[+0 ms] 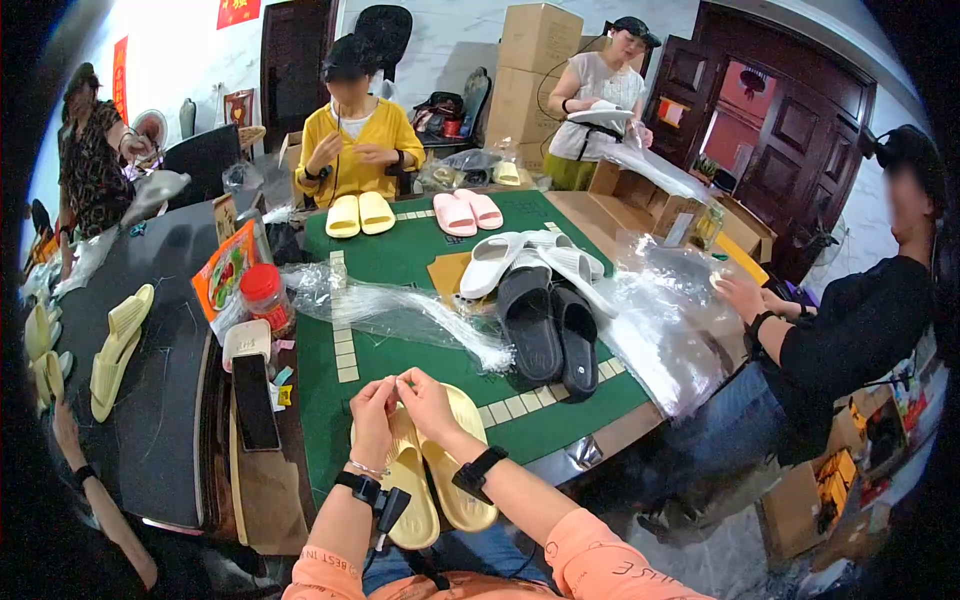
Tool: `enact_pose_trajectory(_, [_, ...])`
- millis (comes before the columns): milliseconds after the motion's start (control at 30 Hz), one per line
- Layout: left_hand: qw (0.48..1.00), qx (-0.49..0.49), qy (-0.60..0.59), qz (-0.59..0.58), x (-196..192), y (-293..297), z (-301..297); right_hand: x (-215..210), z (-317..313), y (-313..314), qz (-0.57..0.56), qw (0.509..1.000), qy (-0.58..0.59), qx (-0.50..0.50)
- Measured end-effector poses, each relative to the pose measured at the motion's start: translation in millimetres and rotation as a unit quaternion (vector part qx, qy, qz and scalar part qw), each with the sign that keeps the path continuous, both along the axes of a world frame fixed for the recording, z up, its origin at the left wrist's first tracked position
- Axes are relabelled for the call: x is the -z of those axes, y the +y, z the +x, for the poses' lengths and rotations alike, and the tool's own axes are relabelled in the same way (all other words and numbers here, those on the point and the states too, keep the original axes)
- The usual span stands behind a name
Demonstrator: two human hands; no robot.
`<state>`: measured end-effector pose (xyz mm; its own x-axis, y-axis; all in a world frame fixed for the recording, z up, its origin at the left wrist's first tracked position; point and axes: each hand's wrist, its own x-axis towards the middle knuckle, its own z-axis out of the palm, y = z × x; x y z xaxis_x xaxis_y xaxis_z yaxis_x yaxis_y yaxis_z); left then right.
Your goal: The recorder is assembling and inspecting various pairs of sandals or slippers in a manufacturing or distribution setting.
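Low in the middle of the frame, the person's left hand [372, 400] and right hand [425, 392] meet fingertip to fingertip just above a pair of pale yellow foam slippers [440, 480], which lie side by side, toes away, at the near edge of the green felt tabletop [400, 262]. Both hands are pinched shut on something very small held between them, perhaps a thread or tag, too fine to make out. Each wrist carries a black band. The step in hand looks like fiddling with a small fastening over the slippers; the next move would seem to call for steady fingertip control and bringing that small piece down to the pair. Further up the table lie a pair of black rubber slippers [550, 335], white slippers [520, 258], pink slippers [467, 212] and another yellow pair [360, 214], with crumpled clear plastic bags [400, 310] between. A dark phone [255, 402] and a red-lidded jar [265, 297] sit to the left. Other people sit around the table's far and right sides.
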<state>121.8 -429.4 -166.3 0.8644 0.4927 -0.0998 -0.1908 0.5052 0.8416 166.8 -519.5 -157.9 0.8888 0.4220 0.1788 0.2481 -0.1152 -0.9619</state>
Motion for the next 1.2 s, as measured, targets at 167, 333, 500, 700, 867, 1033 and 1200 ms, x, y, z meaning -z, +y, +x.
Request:
enact_pose_trajectory(167, [0.999,-0.045,0.007,-0.002,10,9,0,-37,-27,-13,-0.156,0.919,-0.355,0.074])
enact_pose_trajectory(333, [0.998,-0.069,0.003,-0.009,19,7,8,-67,-72,-74,-0.426,0.872,-0.041,-0.240])
enact_pose_trajectory(500, [0.996,-0.007,0.002,0.085,3,9,11,-24,-87,-70,-0.416,0.856,-0.192,-0.240])
enact_pose_trajectory(700, [0.986,0.020,0.062,0.154,-13,23,17,1,-78,-64,-0.384,0.871,-0.260,-0.164])
enact_pose_trajectory(867, [0.957,0.009,0.126,0.261,-30,68,30,-42,-12,-95,-0.270,0.917,-0.281,-0.087])
enact_pose_trajectory(1033, [0.816,0.044,0.065,0.573,-3,58,46,-84,117,-155,-0.360,0.898,-0.197,0.157])
enact_pose_trajectory(1200, [0.564,0.057,0.033,0.823,-7,1,76,-52,190,-234,-0.427,0.831,-0.240,0.262])
